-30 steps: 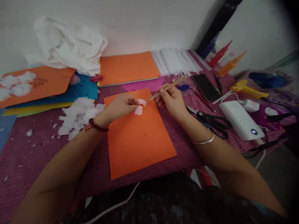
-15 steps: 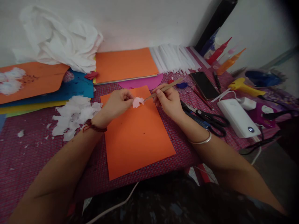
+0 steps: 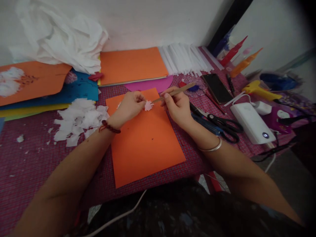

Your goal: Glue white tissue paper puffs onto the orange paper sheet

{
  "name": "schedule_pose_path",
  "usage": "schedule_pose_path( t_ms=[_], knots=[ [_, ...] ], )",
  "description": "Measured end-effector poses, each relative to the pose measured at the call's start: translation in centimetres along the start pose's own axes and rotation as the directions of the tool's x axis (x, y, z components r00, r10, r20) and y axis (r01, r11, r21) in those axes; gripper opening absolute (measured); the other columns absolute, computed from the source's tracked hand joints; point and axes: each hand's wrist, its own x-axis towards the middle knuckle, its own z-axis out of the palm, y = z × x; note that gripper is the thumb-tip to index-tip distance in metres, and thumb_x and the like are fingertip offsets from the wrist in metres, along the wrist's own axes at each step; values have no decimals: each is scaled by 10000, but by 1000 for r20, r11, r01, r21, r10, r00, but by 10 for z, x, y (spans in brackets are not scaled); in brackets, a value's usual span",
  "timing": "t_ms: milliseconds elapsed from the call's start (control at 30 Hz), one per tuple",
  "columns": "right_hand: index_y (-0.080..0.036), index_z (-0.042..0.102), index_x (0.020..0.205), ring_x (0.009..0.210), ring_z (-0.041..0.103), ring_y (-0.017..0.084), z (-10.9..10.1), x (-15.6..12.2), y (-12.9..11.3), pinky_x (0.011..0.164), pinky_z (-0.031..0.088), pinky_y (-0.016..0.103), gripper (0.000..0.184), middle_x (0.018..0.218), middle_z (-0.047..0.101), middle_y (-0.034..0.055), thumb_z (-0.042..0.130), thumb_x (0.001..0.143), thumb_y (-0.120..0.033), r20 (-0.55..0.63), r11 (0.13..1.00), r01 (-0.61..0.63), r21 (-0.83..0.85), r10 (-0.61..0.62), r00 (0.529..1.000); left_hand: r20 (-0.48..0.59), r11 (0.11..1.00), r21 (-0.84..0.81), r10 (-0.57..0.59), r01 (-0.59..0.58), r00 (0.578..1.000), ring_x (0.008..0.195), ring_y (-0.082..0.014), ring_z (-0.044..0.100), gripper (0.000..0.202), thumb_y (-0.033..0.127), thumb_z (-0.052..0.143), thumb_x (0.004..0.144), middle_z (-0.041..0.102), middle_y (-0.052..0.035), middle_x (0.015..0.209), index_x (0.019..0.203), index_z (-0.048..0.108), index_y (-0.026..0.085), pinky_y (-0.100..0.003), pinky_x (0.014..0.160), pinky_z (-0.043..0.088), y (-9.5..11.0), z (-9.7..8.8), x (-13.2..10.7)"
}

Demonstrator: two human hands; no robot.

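An orange sheet of paper [image 3: 148, 148] lies under both my hands. At its upper part sits a small, ragged pinkish-white tissue paper tuft [image 3: 148, 106]. My left hand [image 3: 132, 105] is closed, thumb and fingers pinched at the tuft's left edge; the fingertips partly hide it. Another pale bit [image 3: 118, 105] peeks out left of that hand. In my right hand [image 3: 176, 103], a flat wooden stick [image 3: 184, 88] is held like a pen, its narrow tip pointing left and reaching the tuft's right side.
Torn white tissue pieces [image 3: 79, 120] lie left of the sheet. Black-handled scissors [image 3: 217, 121], a phone [image 3: 217, 88], a white power bank [image 3: 253, 123] and a yellow glue gun [image 3: 261, 90] lie right. Glue sticks [image 3: 185, 59] and an orange pad [image 3: 130, 65] line the back.
My left hand has shifted right, and more of the tuft is behind its fingertips. A pale bit now shows to its left. My right hand and the stick stay nearly still.
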Motion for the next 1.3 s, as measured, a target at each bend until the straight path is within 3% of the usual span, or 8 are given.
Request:
schedule_pose_path(
  t_ms=[233,500,700,833,1000,1067,1167,1300],
  knots=[
    [-238,607,915,640,593,147,2,-1,10,611,457,298,437,726,626,11,498,964,-658,101,988,102,-119,-90,991,-12,998,58,41,-40,999,634,-165,563,103,137,543,727,641,-24,649,707,633,182,-278,601,444,-5,3,3],
    [-238,651,904,700,622,170,2,3,15,704,481,324,412,805,681,37,451,1007,-583,214,955,161,-250,-107,971,-6,995,95,34,-33,999,688,-169,583,111,126,537,744,662,-35,716,737,640,167,-271,617,437,-1,3,4],
    [-216,691,950,827,673,194,0,1,14,800,512,339,286,914,729,67,465,1024,-376,344,902,267,-339,-145,928,-135,944,321,123,-74,983,894,-222,671,355,134,502,855,738,-87,967,1154,691,112,-331,837,512,3,-7,-1],
    [-201,709,1089,954,693,209,-3,-4,14,850,520,343,289,1055,742,88,442,1035,-299,454,837,396,-378,-205,867,29,846,517,136,-131,990,1068,-268,676,405,114,447,906,726,-141,1153,1253,655,104,-362,958,491,13,-18,-14],
    [-186,722,1153,811,669,198,-6,-7,13,710,499,324,351,1001,721,91,404,1051,-296,543,727,476,-495,-170,823,169,751,641,58,-155,984,974,-280,707,420,110,364,956,734,-188,1048,1291,614,77,-348,855,494,20,-22,-24],
    [-205,721,1142,841,673,195,-6,-7,13,739,510,325,342,1021,724,84,407,1052,-307,542,737,459,-497,-150,827,178,723,670,65,-169,982,927,-273,713,402,117,352,966,734,-188,1005,1258,625,76,-337,794,491,21,-23,-24],
    [-225,712,1109,904,685,192,-5,-7,11,826,535,340,322,1025,734,74,423,1050,-355,464,823,386,-417,-172,869,174,709,686,58,-163,983,916,-278,720,374,116,387,948,738,-177,987,1214,648,88,-325,751,486,21,-22,-23],
    [-219,674,1018,659,642,143,-4,-5,10,652,533,300,379,822,703,38,453,1029,-527,203,963,156,-220,-111,973,171,718,677,61,-162,983,941,-303,730,387,88,385,925,743,-188,1004,1200,659,91,-341,762,500,19,-20,-21]
  ],
)
